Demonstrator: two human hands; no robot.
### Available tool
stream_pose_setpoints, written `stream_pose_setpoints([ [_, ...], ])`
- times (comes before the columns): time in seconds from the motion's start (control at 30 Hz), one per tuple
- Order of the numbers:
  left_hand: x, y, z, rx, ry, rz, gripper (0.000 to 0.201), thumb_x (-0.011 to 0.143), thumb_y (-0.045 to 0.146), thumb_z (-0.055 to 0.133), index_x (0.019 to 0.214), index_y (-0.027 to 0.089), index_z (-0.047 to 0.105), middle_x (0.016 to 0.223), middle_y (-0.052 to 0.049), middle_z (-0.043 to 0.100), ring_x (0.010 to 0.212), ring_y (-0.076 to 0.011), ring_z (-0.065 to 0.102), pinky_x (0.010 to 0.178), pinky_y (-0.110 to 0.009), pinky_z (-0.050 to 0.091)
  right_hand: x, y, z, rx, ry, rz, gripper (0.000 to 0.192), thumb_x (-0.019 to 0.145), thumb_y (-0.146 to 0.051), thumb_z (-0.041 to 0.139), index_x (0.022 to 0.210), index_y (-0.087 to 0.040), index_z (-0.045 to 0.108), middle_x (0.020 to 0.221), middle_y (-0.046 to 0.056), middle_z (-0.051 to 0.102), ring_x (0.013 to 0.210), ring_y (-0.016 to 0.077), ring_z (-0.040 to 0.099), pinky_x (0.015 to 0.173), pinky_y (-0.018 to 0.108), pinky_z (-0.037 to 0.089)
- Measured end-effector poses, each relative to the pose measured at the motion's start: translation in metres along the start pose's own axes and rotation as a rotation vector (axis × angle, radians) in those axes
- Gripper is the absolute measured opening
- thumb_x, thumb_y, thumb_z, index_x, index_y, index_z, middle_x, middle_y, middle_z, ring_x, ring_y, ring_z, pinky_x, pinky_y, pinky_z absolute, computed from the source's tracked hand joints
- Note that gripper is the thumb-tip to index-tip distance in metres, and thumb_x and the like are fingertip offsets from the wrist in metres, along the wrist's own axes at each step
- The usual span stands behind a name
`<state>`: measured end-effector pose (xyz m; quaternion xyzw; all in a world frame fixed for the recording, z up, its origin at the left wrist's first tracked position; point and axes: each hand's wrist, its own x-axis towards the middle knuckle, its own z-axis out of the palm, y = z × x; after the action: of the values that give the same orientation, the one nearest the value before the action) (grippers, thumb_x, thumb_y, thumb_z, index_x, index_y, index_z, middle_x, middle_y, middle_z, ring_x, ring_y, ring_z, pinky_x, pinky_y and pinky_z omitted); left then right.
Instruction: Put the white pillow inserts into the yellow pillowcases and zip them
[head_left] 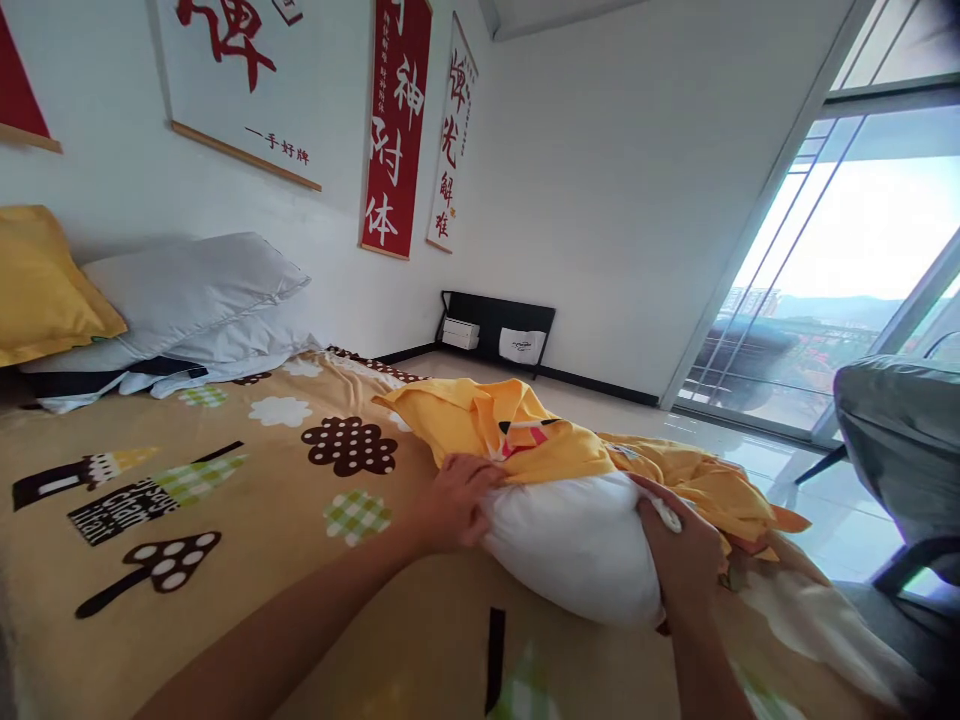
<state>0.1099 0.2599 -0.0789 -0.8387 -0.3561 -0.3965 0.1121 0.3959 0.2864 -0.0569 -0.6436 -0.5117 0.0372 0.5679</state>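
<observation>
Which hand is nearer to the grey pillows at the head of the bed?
Left. The left hand grips the white pillow on the side facing the grey pillows. The right hand holds its far side, toward the window.

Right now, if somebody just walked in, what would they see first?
Probably the white pillow in the middle of the bed, with the left hand and right hand gripping its sides and a yellow pillowcase bunched over its far end. Next, the tan bedsheet with mushroom and tree prints, and the red banner with white characters on the wall behind.
</observation>
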Motion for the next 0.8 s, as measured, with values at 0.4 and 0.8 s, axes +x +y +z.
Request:
stream_pose_setpoints([
  [0.4, 0.011, -0.045, 0.033, -0.21, 0.422, -0.679, 0.011, 0.062, 0.011, 0.054, 0.069, 0.018, 0.055, 0.068, 0.001, 0.058, 0.071, -0.0166, 0.053, 0.07, -0.027, 0.042, -0.062, -0.045, 0.035, -0.12, 0.078, -0.428, 0.041, 0.085, -0.032, 0.041, 0.116, -0.019, 0.065, 0.094, 0.008, 0.066, 0.08, 0.0219, 0.059, 0.069, 0.031, 0.043],
  [0.8, 0.008, -0.014, -0.006, -0.05, 0.492, -0.294, 0.013, 0.063, 0.006, 0.042, 0.066, 0.019, 0.043, 0.062, 0.003, 0.049, 0.058, -0.0102, 0.044, 0.057, -0.021, 0.032, -0.12, -0.061, 0.064, -0.45, 0.033, -0.757, 0.063, 0.07, -0.003, 0.042, 0.13, -0.02, 0.048, 0.093, 0.01, 0.055, 0.08, 0.0225, 0.056, 0.056, 0.029, 0.047],
])
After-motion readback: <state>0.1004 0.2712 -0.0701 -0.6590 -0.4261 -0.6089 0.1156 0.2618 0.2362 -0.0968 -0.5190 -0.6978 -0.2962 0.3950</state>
